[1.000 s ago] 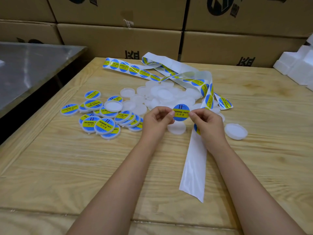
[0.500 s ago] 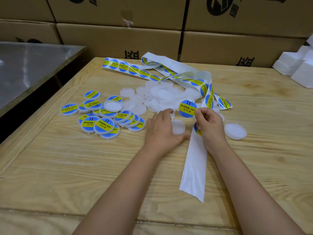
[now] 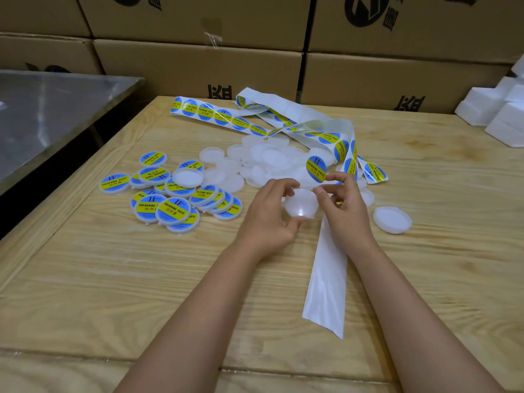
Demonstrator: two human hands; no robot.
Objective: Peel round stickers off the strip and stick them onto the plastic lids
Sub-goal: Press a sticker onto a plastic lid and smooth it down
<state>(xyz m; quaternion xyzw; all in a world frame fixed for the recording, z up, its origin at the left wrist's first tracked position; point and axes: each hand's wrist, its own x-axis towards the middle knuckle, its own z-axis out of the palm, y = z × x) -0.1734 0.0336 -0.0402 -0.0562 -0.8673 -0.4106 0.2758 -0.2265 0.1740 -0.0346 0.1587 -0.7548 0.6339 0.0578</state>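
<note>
Sticker [image 3: 316, 169] peeled, pinched at lower edge by right hand [image 3: 344, 205], raised just above bare lid [image 3: 300, 207]; lid gripped by rim in left hand [image 3: 269, 217], held up off table [image 3: 141, 279] beside strip [image 3: 326, 273]. Step: placing. Next: centre over lid top, press flat, avoid creases. Versus half second ago: lid then flat on table under left palm, now picked up and tilted toward sticker

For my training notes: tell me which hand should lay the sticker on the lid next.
Right. The right hand pinches the peeled sticker just above the lid, while the left hand grips that lid and can only steady it.
</note>
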